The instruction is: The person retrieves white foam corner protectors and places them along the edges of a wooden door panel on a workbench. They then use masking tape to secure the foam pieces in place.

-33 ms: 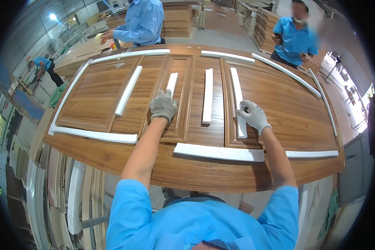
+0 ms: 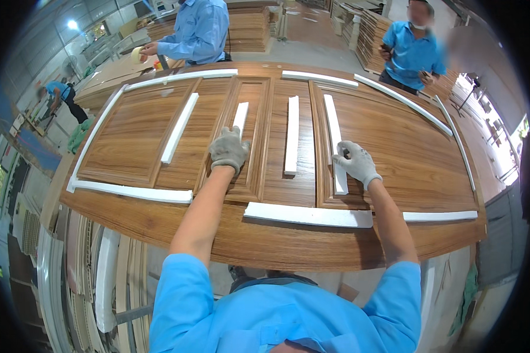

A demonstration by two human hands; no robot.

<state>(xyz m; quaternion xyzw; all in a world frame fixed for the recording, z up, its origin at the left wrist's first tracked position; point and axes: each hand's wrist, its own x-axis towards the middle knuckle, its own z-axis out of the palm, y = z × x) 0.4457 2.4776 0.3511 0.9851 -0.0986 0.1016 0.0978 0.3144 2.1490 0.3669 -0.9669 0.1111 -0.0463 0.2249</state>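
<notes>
A brown wood-grain door panel [image 2: 365,123] with raised moulding frames lies flat before me. My left hand [image 2: 229,150], in a pale work glove, closes over the near part of a white foam strip [image 2: 240,115] on the narrow middle panel; its fingertips are partly hidden. On the right, my gloved right hand [image 2: 357,163] bends its thumb and fingers at the edge of a longer white strip [image 2: 340,176]. That strip lies along the right moulding. Between my hands another white strip [image 2: 292,135] lies untouched.
More white strips line the door's border, including a wide one [image 2: 309,215] at the near edge. One person [image 2: 200,29] across the door holds a tape roll [image 2: 138,55]; another [image 2: 415,56] stands far right. Long boards [image 2: 109,276] stand below left.
</notes>
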